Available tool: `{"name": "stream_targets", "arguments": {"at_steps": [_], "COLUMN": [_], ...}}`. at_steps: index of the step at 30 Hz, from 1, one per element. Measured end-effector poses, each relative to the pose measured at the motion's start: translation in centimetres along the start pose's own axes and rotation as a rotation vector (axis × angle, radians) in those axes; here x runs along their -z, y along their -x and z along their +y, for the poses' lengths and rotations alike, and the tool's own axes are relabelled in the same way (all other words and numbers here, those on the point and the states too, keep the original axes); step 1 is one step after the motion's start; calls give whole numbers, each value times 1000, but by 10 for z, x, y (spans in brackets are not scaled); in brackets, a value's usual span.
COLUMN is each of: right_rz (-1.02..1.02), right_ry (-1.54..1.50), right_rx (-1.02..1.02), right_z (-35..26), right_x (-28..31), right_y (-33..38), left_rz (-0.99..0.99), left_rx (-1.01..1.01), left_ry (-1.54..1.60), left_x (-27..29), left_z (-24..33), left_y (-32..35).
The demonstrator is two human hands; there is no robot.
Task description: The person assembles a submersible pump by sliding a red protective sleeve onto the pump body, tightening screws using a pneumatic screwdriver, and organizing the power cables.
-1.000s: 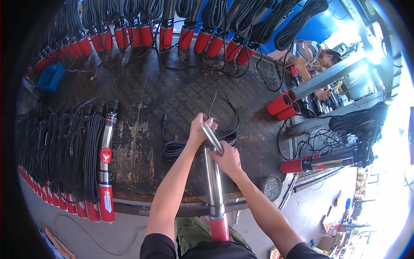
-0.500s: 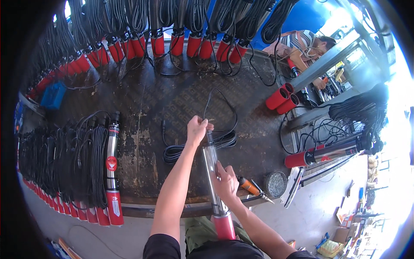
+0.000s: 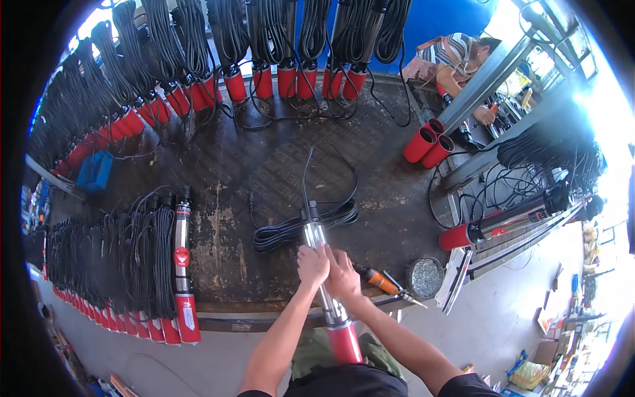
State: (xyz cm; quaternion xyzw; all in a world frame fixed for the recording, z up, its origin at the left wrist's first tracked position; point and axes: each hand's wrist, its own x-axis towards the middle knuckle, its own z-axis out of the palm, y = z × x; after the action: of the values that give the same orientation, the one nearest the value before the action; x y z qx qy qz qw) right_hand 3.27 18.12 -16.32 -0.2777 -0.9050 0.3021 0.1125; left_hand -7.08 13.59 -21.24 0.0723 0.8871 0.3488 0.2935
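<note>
- Head view: the left hand (image 3: pixel 312 263) and right hand (image 3: pixel 342 272) sit side by side, both closed around the shiny pump tube (image 3: pixel 321 264) near its middle.
- The tube slants away from the body, its red end (image 3: pixel 345 343) below the hands.
- A coiled black cable (image 3: pixel 297 226) lies just past the hands.
- An orange screwdriver (image 3: pixel 380 281) lies right of the right hand.
- Half a second ago the left hand held higher up and the right hand lower; now they touch.

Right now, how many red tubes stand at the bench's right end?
2 red tubes, side by side at the bench right end; more may be hidden.
</note>
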Motion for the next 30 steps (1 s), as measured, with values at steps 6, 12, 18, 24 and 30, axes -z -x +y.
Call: {"name": "stream_targets", "arguments": {"at_steps": [6, 12, 18, 24, 30], "right_rz": [205, -79, 100, 56, 57], "right_ry": [293, 469, 206, 295, -432], "right_rx": [-429, -352, -356, -293, -428], "right_z": [161, 250, 260, 256, 111], "right_x": [111, 128, 135, 142, 131], "right_y": [52, 88, 92, 81, 9], "left_rz": [262, 383, 385, 384, 336], "left_rx": [-13, -111, -124, -108, -118], "left_ry": [5, -67, -46, -39, 46], "left_x": [-5, -16, -16, -13, -4], "left_z": [23, 21, 18, 24, 28], "left_y": [26, 25, 21, 25, 33]}}
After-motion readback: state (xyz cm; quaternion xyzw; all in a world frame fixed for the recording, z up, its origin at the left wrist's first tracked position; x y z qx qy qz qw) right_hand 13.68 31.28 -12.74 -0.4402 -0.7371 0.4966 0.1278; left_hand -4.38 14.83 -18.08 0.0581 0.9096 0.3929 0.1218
